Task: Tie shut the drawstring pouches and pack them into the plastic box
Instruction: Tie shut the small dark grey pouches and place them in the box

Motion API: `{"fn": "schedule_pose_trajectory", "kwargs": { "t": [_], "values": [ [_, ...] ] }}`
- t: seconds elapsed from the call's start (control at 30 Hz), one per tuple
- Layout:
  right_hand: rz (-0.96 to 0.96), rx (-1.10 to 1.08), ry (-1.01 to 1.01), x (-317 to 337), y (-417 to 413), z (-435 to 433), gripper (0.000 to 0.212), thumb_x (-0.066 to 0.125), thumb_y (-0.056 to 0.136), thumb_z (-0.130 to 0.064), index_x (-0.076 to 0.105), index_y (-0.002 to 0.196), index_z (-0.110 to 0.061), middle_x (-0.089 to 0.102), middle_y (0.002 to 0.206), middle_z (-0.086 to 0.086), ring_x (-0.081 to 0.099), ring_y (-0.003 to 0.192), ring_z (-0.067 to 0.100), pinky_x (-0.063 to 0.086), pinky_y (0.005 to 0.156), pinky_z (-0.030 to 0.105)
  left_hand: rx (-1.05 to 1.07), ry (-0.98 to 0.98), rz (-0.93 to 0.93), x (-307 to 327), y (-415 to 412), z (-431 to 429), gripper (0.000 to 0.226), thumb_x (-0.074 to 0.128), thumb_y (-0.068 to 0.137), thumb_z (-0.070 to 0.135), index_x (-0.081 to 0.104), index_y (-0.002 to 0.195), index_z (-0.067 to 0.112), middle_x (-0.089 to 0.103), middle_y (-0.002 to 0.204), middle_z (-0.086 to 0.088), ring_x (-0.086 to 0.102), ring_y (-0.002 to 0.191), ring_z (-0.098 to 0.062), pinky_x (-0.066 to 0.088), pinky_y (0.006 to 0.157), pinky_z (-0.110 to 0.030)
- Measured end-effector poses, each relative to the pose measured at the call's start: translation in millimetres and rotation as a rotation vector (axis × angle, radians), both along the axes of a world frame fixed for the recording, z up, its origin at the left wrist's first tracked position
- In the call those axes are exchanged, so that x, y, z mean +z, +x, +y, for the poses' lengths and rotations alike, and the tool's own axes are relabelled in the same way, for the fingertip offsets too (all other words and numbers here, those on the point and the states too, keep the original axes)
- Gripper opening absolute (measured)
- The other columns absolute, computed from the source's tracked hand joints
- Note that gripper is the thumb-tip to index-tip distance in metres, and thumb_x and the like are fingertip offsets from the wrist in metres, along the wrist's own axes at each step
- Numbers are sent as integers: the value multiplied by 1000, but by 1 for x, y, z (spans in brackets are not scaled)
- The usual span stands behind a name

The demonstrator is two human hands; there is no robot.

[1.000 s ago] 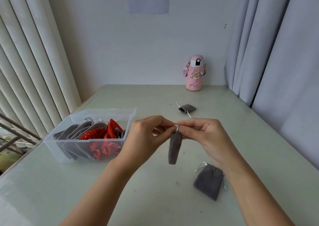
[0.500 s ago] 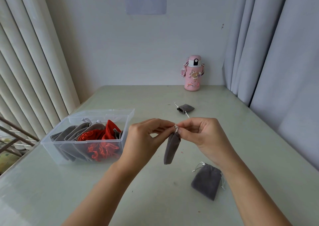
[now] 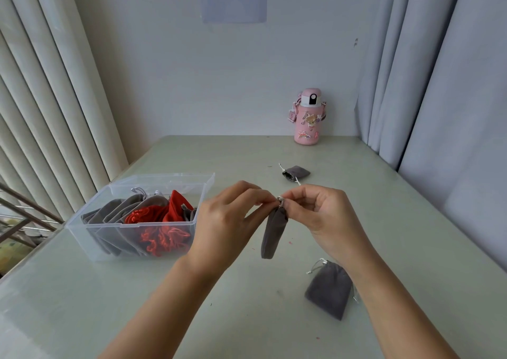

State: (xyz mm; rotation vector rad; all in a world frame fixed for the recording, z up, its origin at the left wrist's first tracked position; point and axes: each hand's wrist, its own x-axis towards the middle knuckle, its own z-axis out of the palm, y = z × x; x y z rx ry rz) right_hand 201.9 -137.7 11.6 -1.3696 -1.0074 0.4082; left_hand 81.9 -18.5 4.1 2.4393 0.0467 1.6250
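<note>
Barely shifted since a second ago, lower end swung slightly left: grey pouch (image 3: 273,233), hanging slim and edge-on above the table (image 3: 247,317), centre front. Pinched at its gathered neck by left hand (image 3: 227,221) and right hand (image 3: 326,218), fingertips meeting, remaining fingers curled, wrists raised. White cord (image 3: 279,200) mostly hidden by fingertips, knot impossible to make out. To the right, flat grey pouch (image 3: 329,290) lying on the table; third grey pouch (image 3: 296,172) farther back. To the left, plastic box (image 3: 137,238) holding grey and red pouches (image 3: 164,229).
</note>
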Motion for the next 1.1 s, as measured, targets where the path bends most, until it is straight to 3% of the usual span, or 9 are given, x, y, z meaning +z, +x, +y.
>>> {"fn": "schedule_pose_trajectory", "kwargs": {
  "t": [0.13,0.3,0.4,0.5,0.63,0.9,1.1],
  "values": [
    [-11,-5,-8,1,-1,-1,19,67,84,-1,71,76,-17,72,71,0,65,67,10,50,69,21,18,7,31,3,1,1,19,67,83,28,72,79,10,66,75,2,58,68,-9,49,56,-27],
    [-64,-24,-53,-1,-1,0,15,71,81,-10,72,74,-22,72,71,0,65,67,11,51,70,25,33,-11,246,3,0,5,25,51,90,36,64,84,15,60,79,8,49,74,-4,46,58,-27],
    [-212,-102,-79,-2,-2,-1,13,70,79,-15,70,72,-26,70,70,-4,65,67,12,53,68,25,20,-41,315,2,0,4,28,44,91,37,60,86,14,56,81,9,48,74,-5,48,58,-31],
    [-445,-218,-84,2,-3,-6,18,70,80,-7,67,73,-24,67,67,-11,63,67,6,48,67,13,-34,-113,394,2,0,0,27,43,92,37,57,89,15,48,81,17,44,76,-2,42,65,-20],
    [-543,-270,-68,4,-1,-8,13,70,79,-5,68,76,-17,66,69,-11,60,69,1,43,67,6,-130,-226,462,3,-2,-2,11,45,92,30,50,88,21,46,81,19,44,79,3,34,69,-9],
    [-343,-249,-35,4,-2,-6,24,66,83,-8,63,72,-29,68,71,-8,64,70,11,50,68,17,-246,-356,426,8,-3,-10,13,48,93,26,53,86,16,52,79,12,46,74,-9,35,65,-12],
    [-318,-195,-59,-1,-6,-1,25,64,84,-7,62,71,-29,68,72,-2,65,70,16,50,66,23,-127,-384,314,8,-1,-10,7,71,83,15,66,83,11,63,77,10,60,78,-6,49,70,-13]
  ]
}}
